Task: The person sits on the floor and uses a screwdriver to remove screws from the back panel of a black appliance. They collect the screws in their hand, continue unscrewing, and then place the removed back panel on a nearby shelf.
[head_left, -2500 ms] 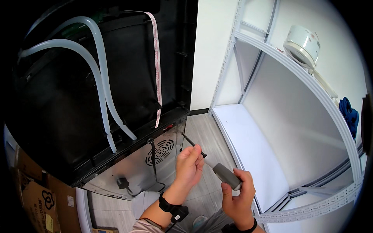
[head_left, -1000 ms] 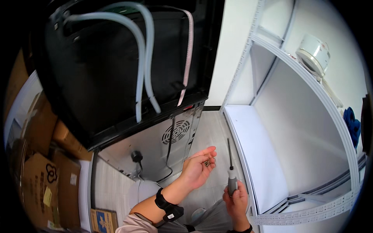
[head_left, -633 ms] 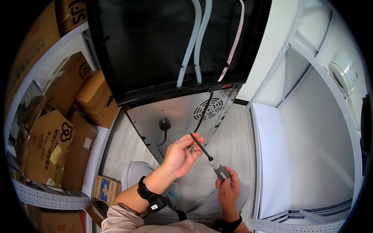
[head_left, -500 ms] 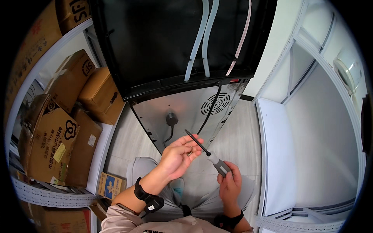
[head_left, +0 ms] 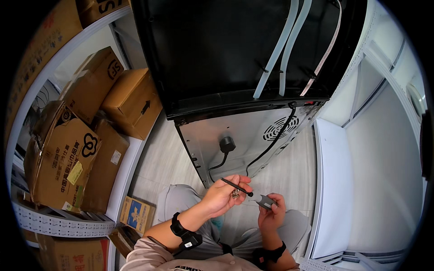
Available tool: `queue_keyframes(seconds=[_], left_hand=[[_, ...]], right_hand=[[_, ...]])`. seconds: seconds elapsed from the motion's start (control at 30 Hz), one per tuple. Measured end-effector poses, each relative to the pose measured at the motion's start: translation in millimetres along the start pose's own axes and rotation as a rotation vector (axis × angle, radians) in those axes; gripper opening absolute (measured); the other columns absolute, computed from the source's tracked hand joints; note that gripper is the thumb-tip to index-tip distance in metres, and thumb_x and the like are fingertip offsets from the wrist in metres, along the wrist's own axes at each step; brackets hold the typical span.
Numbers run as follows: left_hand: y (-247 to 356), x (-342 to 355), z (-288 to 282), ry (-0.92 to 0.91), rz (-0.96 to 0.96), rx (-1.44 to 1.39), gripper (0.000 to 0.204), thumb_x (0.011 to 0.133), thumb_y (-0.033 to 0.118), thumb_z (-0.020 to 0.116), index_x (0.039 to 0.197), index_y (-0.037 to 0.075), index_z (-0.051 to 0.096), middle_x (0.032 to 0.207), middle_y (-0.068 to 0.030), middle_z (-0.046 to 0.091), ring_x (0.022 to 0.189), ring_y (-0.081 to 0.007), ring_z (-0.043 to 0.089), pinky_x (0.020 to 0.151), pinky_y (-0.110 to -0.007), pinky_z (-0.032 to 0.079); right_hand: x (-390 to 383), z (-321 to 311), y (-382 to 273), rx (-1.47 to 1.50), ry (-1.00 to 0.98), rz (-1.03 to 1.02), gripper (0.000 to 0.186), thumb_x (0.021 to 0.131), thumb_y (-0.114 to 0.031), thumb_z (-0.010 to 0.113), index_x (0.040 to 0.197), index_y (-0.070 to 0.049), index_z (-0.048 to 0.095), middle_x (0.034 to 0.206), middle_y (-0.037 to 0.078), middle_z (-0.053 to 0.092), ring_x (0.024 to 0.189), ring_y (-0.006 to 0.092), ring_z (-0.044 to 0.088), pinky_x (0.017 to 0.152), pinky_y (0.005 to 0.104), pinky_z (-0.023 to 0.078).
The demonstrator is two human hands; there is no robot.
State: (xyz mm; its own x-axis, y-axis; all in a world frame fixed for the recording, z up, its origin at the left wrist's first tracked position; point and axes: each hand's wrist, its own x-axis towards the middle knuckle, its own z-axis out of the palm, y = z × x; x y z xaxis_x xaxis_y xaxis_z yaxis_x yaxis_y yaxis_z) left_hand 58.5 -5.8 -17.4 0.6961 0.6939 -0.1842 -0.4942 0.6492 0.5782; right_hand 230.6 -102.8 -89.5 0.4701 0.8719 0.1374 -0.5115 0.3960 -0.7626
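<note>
Screwdriver (head_left: 250,194) now off the metal panel (head_left: 251,131)'s upper-right corner; we turn nothing. Our right hand (head_left: 272,217) grips it; our left hand (head_left: 219,198) cups small metal parts (head_left: 235,193).

Bright light, soft glare on metal panel (head_left: 251,137), bent edges — black corners

boxes (head_left: 68,156) on left rack (head_left: 58,223), cabinet (head_left: 235,54) ahead, second rack (head_left: 333,180) at right, screwdriver (head_left: 263,201) in right hand (head_left: 272,217)

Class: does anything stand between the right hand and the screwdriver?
Nothing visible does: the right hand holds the screwdriver by its grey handle. Its shaft crosses in front of the left hand, which holds what look like small screws.
</note>
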Motion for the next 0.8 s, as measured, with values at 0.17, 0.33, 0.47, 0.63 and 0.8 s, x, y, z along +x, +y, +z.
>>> queue_keyframes(seconds=[0.17,0.33,0.47,0.63,0.8], left_hand=[[3.6,7.3,-3.2,0.195,0.038,-0.046,0.048,0.102,0.046,0.037,0.090,0.005,0.058,0.066,-0.0058,0.057,0.051,-0.0136,0.044,0.048,-0.026,0.038],[0.2,11.4,-7.9,0.038,0.046,-0.216,0.051,0.102,0.050,0.034,0.071,0.012,0.045,0.058,0.0038,0.036,0.051,-0.0101,0.032,0.047,-0.025,0.029],[-2.6,14.3,-6.4,0.051,-0.055,-0.298,0.047,0.101,0.050,0.036,0.072,0.015,0.047,0.063,0.0049,0.035,0.057,-0.0090,0.032,0.049,-0.024,0.027],[-10.3,16.2,-13.9,-0.007,-0.084,-0.381,0.034,0.103,0.040,0.040,0.085,0.016,0.055,0.066,0.0056,0.037,0.061,-0.0085,0.034,0.051,-0.023,0.029],[-10.4,16.7,-13.8,-0.042,0.012,-0.381,0.017,0.100,0.025,0.049,0.098,0.010,0.058,0.071,0.0036,0.044,0.063,-0.0087,0.037,0.054,-0.023,0.032]], right_hand=[[1.6,-2.8,3.7,-0.024,-0.055,-0.074,0.034,0.083,-0.022,0.058,0.102,0.005,0.053,0.084,0.011,0.053,0.057,0.0122,0.045,0.052,0.0245,0.036],[3.7,-4.7,-3.1,-0.008,0.007,-0.085,0.034,0.084,-0.023,0.057,0.103,0.005,0.053,0.084,0.011,0.053,0.057,0.0126,0.045,0.053,0.0250,0.037],[5.5,-9.3,-6.7,0.012,0.049,-0.089,0.035,0.083,-0.024,0.057,0.104,0.005,0.053,0.084,0.012,0.054,0.057,0.0130,0.045,0.053,0.0257,0.038],[8.0,-19.8,-8.7,0.002,0.061,-0.105,0.036,0.083,-0.023,0.057,0.104,0.005,0.052,0.086,0.013,0.054,0.055,0.0134,0.046,0.052,0.0262,0.038],[9.3,-13.7,-16.7,0.017,0.082,-0.087,0.034,0.082,-0.021,0.056,0.104,0.005,0.052,0.081,0.011,0.055,0.054,0.0135,0.045,0.051,0.0260,0.037]])
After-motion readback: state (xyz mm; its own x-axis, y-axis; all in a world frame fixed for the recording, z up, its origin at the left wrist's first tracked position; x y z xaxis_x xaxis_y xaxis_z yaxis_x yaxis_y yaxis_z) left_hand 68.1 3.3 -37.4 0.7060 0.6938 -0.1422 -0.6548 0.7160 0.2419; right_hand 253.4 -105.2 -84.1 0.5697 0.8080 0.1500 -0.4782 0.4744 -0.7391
